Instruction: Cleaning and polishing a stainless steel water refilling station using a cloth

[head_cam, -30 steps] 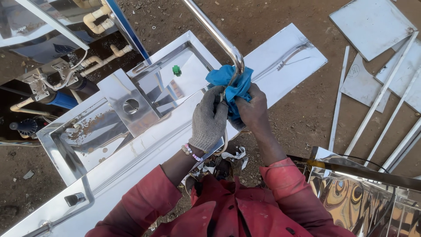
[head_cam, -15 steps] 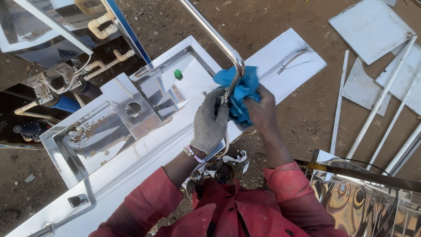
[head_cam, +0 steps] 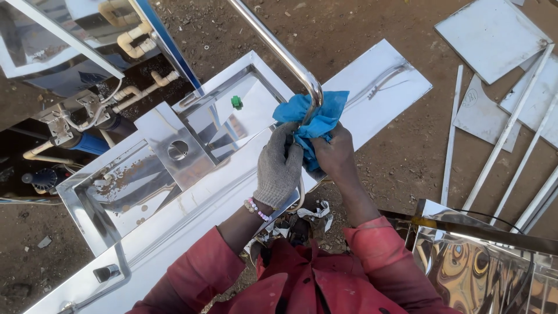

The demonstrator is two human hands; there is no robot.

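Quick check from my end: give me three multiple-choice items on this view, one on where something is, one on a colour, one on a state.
1. Where is the cloth?
A. around the bent metal pipe
B. on the dirt
C. in the basin

2. What colour is the small cap in the steel basin?
A. red
B. green
C. yellow

3. How is the left hand covered?
A. bare
B. bandaged
C. in a grey knit glove

Answers: 1 A, the cloth wraps the pipe's bend. 2 B, it shows bright green. 3 C, unlike the bare right hand.
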